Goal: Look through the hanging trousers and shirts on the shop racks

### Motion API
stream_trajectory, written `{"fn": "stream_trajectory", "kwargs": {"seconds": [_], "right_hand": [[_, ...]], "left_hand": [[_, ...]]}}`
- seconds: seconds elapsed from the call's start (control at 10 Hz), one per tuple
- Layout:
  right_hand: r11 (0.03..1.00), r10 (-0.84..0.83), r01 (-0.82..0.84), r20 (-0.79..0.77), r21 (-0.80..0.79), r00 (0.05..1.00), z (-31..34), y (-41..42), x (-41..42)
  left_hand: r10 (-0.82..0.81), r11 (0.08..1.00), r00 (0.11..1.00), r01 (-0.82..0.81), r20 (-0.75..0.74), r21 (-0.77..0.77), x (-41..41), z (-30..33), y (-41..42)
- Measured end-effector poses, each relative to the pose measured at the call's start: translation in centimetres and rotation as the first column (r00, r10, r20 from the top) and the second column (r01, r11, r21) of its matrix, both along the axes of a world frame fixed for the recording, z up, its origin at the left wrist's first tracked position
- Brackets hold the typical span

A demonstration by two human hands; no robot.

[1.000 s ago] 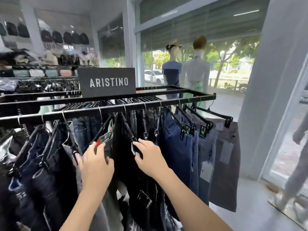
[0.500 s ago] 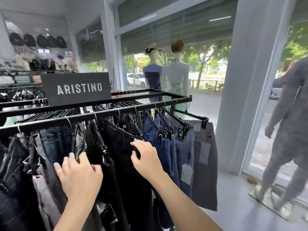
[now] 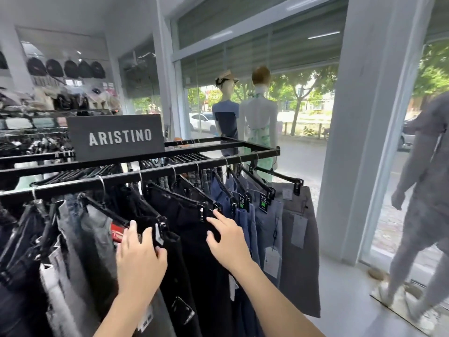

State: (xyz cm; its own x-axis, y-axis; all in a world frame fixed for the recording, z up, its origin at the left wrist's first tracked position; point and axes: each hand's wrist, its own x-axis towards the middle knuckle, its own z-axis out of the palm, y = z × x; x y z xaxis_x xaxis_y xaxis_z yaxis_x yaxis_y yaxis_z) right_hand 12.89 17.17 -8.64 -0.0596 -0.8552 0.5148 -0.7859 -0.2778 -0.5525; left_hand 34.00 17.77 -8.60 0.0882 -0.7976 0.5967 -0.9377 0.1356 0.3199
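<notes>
Head view — "ARISTINO" sign [image 3: 116, 137] above rack [image 3: 136, 175]; both hands on trousers.

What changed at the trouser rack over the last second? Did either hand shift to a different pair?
The left hand left the grey pair with the red tag and now grips the black trousers to its right. The right hand stays spread on the next black pair, fingers near the hanger clip. The rack and sign are unchanged.

Left hand [image 3: 141, 256] now over on the black trousers [image 3: 184, 251], right hand [image 3: 228, 242] one hanger further right
</notes>
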Motion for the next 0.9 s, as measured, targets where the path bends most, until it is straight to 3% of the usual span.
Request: {"fn": "stream_trajectory", "kwargs": {"seconds": [0.1,0.2,0.3,0.4,0.5,0.6,0.7,0.8,0.9], "right_hand": [[0.994,-0.074,0.069,-0.053,-0.084,0.996,0.2,0.0,1.2],[0.972,-0.018,0.003,-0.06,-0.236,0.998,1.1,0.3,4.6],[0.936,0.1,-0.114,-0.06,-0.333,0.993,2.2,0.9,8.9],[0.918,0.231,-0.236,-0.056,-0.319,0.971,3.2,1.7,13.3],[0.924,0.318,-0.327,-0.076,-0.199,0.945,3.6,2.2,17.1],[0.908,0.407,-0.416,-0.129,-0.046,0.904,3.5,2.4,20.0],[0.894,0.448,-0.441,-0.165,0.083,0.878,3.8,2.8,22.0],[0.869,0.494,-0.481,-0.165,0.117,0.854,3.8,2.8,23.3],[0.852,0.519,-0.514,-0.028,0.1,0.855,5.3,2.5,23.9]], "left_hand": [[-0.143,0.99,0.985,0.143,-0.094,-0.011,1.1,0.6,0.9],[-0.168,0.981,0.968,0.147,-0.188,-0.124,3.7,1.8,2.2],[-0.078,0.988,0.979,0.051,-0.188,-0.144,7.4,2.8,3.6],[0.022,0.994,0.997,-0.031,-0.08,-0.109,11.1,3.3,5.2],[0.125,0.992,0.992,-0.125,0.007,-0.027,13.9,3.5,6.4],[0.129,0.991,0.991,-0.13,0.023,0.02,16.6,3.3,7.1],[0.044,0.99,0.998,-0.038,-0.038,0.134,18.9,3.5,8.0],[-0.041,0.98,0.997,0.054,-0.07,0.19,20.4,3.6,8.3],[-0.039,0.975,0.991,0.066,-0.127,0.212,20.8,5.7,8.8]]}}
